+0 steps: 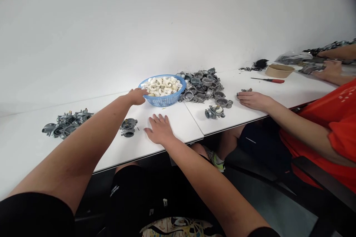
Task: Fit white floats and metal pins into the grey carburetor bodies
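Clearly, my left hand (137,96) is the nearer one, at the left rim of the blue basket (164,100), fingertips by the white floats (162,86); I can't tell if it grips any. My right hand (159,129) lies flat, fingers spread, beside one carburetor (128,127). Carburetor bodies (204,85) crowd the basket's right; bare table (185,126) lies in front.

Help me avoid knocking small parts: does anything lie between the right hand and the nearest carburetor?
Yes: a thin pin lies on the table between the right hand and the carburetor, close to the latter. Nothing else visible stands between them.
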Tool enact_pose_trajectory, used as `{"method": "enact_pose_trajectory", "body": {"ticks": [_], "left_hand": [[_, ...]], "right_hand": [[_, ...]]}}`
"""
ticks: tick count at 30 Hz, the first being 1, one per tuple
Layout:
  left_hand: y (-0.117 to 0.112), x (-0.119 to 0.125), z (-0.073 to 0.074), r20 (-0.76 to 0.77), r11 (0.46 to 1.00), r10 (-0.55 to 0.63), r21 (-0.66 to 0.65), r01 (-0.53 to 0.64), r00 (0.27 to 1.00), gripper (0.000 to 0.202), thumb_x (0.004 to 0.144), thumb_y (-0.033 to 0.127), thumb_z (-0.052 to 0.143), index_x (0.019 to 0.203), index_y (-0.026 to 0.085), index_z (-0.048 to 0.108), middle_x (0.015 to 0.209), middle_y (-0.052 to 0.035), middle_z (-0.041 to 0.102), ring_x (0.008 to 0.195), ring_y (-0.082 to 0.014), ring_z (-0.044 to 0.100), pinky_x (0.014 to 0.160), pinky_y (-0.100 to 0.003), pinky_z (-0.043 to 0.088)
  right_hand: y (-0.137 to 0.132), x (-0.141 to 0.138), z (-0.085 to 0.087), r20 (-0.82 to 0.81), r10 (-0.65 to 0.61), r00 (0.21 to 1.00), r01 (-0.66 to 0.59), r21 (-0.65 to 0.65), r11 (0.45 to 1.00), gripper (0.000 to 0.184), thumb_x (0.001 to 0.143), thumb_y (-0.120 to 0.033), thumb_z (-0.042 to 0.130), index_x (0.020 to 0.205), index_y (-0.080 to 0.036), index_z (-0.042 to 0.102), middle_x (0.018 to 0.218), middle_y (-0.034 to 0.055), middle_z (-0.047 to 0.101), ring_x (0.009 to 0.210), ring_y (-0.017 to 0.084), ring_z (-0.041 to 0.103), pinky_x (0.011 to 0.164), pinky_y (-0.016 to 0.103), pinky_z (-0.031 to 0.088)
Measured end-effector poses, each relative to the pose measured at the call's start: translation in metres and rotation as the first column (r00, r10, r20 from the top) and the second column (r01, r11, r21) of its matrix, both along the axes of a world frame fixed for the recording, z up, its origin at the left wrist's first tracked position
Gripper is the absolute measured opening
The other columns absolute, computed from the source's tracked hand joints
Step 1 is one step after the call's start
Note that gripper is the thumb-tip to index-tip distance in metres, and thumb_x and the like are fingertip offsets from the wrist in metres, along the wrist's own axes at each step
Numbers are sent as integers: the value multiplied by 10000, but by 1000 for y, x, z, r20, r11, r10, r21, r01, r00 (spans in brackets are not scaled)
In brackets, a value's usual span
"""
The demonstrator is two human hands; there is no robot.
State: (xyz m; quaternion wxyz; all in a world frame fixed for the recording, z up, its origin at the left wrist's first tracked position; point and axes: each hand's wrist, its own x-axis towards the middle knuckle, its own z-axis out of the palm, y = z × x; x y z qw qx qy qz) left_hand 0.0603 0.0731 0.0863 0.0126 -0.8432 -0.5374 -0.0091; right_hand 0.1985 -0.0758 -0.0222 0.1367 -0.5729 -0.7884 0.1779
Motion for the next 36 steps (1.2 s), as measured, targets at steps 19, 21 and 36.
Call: {"method": "enact_pose_trajectory", "body": {"ticks": [19, 21, 36], "left_hand": [[-65, -39, 37, 409, 975, 69, 166, -149, 910, 318, 828, 513, 672, 946, 236, 773, 1147, -89, 773, 1119, -319, 697, 959, -437, 574], [-88, -50, 36, 683, 985, 66, 72, -158, 727, 310, 731, 510, 794, 810, 220, 718, 972, -89, 782, 1030, -312, 740, 891, -418, 607], [-143, -91, -32, 931, 976, 100, -161, 150, 350, 478, 693, 564, 890, 952, 171, 802, 1195, -168, 789, 1184, -377, 721, 1070, -540, 569]], "right_hand": [[0, 2, 2, -59, -9, 998, 9, -2, 1000, 706, 1020, -546, 373, 1588, -129, 415, 1720, 111, 261, 1615, 363, 138, 1303, 565, 24], [-1, 3, 3, -80, -10, 997, 10, 2, 1000, 683, 1017, -533, 404, 1569, -134, 446, 1711, 111, 289, 1611, 359, 161, 1303, 561, 28], [-12, -3, 26, -622, 255, 740, -56, 321, 945, 553, 945, -485, 660, 1428, -234, 562, 1389, 71, 671, 1323, 203, 609, 1147, 344, 443]]}}
